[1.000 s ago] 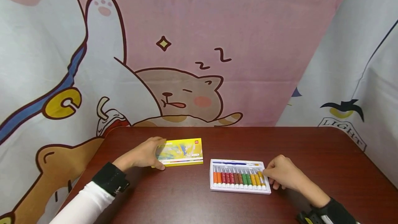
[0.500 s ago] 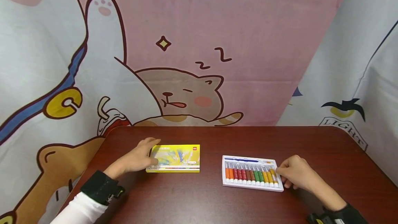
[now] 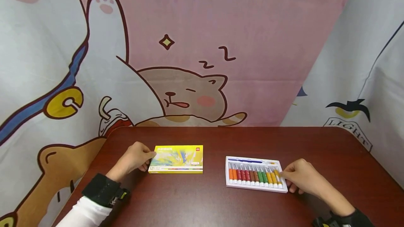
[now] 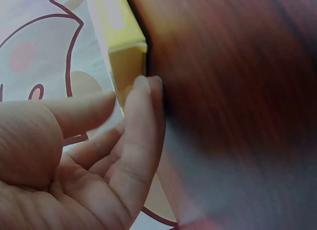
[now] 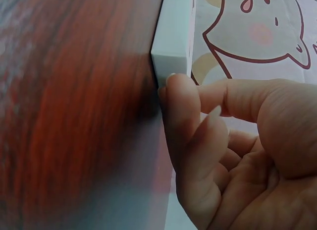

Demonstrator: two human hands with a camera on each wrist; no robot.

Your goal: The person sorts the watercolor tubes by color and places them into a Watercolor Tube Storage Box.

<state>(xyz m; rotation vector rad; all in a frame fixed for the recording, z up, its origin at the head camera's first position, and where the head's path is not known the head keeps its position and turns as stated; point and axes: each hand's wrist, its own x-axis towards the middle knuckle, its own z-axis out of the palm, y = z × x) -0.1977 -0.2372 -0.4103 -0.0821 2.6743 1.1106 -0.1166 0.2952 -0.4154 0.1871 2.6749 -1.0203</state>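
Note:
A flat yellow paint box (image 3: 180, 160) with a painted lid lies left of centre on the table. At its left end is my left hand (image 3: 135, 157); the left wrist view shows thumb and fingertips pinching the end of the yellow box (image 4: 124, 41). To the right lies a white tray (image 3: 257, 188) holding a row of paint tubes (image 3: 256, 177) and a blue-handled paintbrush (image 3: 246, 160). My right hand (image 3: 304, 176) pinches the tray's right end between thumb and fingers. The right wrist view shows the white tray end (image 5: 169, 66) at the fingertips.
Both things lie on a dark reddish-brown table (image 3: 202, 206). Behind its far edge hangs a pink and white cloth (image 3: 252, 20) printed with cartoon animals.
The yellow box has shifted left and nearer and straightened. My left hand has drawn back from its top to its left end. My right hand has moved the paint tray to the right.

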